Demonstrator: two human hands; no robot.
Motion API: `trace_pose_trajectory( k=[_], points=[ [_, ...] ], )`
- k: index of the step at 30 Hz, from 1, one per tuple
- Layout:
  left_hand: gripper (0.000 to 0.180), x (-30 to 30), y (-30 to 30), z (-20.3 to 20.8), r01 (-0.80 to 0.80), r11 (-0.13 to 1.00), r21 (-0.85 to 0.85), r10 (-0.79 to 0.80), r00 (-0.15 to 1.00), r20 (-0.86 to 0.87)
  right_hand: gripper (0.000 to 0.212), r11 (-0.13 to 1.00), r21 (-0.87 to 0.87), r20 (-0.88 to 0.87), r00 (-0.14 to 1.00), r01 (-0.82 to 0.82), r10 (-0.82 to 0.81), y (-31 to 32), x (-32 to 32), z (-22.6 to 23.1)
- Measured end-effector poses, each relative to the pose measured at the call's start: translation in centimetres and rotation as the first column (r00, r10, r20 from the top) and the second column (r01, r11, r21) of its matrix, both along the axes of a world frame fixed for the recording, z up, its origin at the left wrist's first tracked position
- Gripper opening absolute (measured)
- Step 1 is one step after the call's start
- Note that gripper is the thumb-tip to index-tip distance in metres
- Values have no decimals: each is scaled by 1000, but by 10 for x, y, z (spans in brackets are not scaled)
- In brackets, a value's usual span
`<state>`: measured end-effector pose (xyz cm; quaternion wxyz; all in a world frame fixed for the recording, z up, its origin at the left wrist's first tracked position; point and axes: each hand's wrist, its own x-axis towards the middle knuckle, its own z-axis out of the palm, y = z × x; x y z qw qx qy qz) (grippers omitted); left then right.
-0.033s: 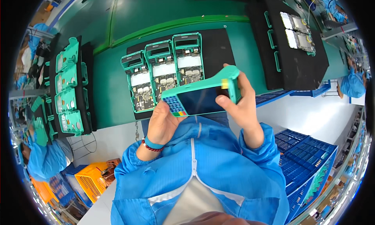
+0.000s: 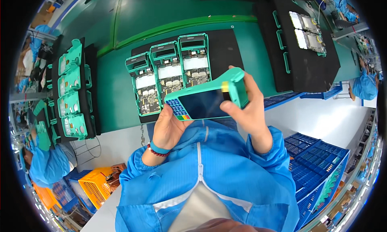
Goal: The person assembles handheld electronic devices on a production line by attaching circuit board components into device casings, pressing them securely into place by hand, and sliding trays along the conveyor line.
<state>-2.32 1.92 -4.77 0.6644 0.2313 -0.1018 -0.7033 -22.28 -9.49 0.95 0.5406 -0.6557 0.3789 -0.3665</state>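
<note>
Between my two hands is a green card payment terminal, its dark screen and blue keypad turned up toward me. At the keypad end, my left hand holds the lower corner, thumb along the edge. My right hand grips the other end, thumb on the front beside a yellow patch and fingers behind the casing. The terminal's back is hidden. Just beyond it, three opened green terminal housings lie in a row on a black mat, circuit boards showing.
Left on the bench, several green casing parts lie on a dark mat. At the right, two pale boards rest on another black mat. Blue crates stand low right, a yellow crate low left. Other people work at both sides.
The terminal has shifted slightly left and tilted a little in my hands. My right thumb has moved slightly left with it. Both hands keep their hold.
</note>
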Motion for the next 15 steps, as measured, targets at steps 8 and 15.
trace_pose_trajectory(
  k=[8, 15],
  points=[
    [49, -3, 15, -19, 30, 998, 46, -17, 964, -264, 84, 987, -158, -156, 988, -43, 18, 24, 15, 35],
    [51, -4, 20, -17, 5, 995, 97, 25, 951, -308, 77, 982, -188, -188, 982, -34, -2, 27, 17, 39]
  ],
)
